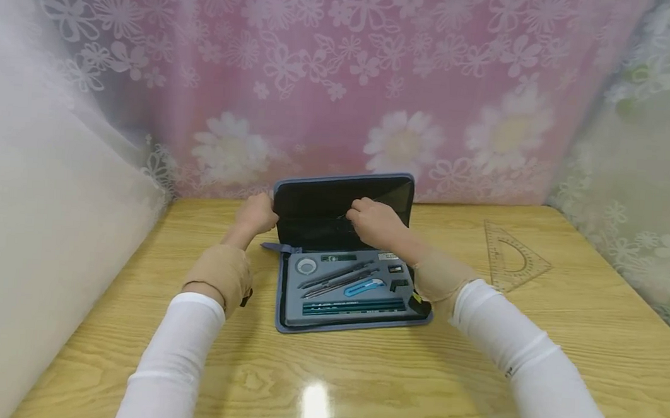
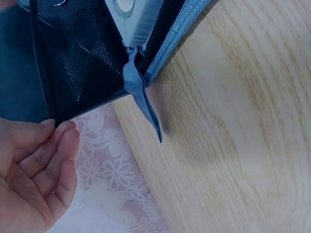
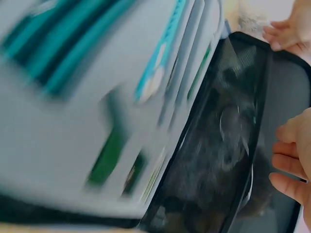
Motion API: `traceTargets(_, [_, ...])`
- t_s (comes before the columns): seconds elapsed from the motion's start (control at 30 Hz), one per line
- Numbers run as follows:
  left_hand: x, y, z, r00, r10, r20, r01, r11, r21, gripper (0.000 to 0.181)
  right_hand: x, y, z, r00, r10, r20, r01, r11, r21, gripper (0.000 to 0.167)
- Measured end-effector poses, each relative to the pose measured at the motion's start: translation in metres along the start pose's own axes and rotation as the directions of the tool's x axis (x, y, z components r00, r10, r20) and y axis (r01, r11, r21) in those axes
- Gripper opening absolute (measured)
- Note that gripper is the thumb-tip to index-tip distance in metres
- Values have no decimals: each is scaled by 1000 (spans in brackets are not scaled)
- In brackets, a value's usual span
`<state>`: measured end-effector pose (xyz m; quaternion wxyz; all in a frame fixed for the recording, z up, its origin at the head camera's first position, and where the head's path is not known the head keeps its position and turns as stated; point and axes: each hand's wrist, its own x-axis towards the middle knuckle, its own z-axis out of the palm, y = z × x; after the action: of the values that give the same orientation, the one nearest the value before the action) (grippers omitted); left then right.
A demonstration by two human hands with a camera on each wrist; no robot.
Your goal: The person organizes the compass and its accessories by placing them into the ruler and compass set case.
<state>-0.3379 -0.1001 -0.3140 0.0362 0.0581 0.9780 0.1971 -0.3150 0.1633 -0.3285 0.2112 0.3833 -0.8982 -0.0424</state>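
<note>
Lid [image 1: 313, 198] pinched by left hand [image 1: 257, 215]; right hand [image 1: 375, 224] loose near pocket [image 3: 209, 141].

Bright, soft light fills the head view, with a white streak of glare on the near part of the table [image 1: 269, 388] and faint shadows beside the white sleeves [image 1: 177, 346]. The left wrist view looks cooler — a soft shadow edges the blue strap [image 2: 137, 90]. At right wrist, pencils [image 3: 87, 43] blur heavily — the clear pocket [image 3: 204, 150] shows reflections.
</note>
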Motion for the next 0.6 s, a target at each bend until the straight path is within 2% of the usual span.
traceTargets(0.1, [-1,-1,-2,1000,6,-7,-6,1000,-4,16,-26,18,-4,995,13,-100,-5,997,79,5])
traceTargets(0.17, [-1,-3,-3,1000,11,-18,-11,1000,-5,18,-45,33,-7,989,37,-140,-18,991,135,6])
traceTargets(0.27, [-2,-6,-6,999,17,-36,-18,1000,-8,20,-75,57,-13,983,144,-109,-121,972,200,8])
traceTargets(0.33, [-2,-7,-8,999,17,-42,-17,1000,-9,22,-95,74,-20,965,263,-15,-253,941,223,12])
traceTargets(0.4, [-3,-8,-10,999,17,-44,-17,1000,-12,21,-115,90,-25,920,381,92,-391,891,231,18])
traceTargets(0.5, [-4,-9,-12,999,13,-39,-14,1000,-11,21,-140,114,-31,824,509,249,-561,794,234,32])
traceTargets(0.6, [-4,-12,-13,999,16,-39,-16,1000,-6,20,-162,134,-35,733,587,345,-668,717,200,45])
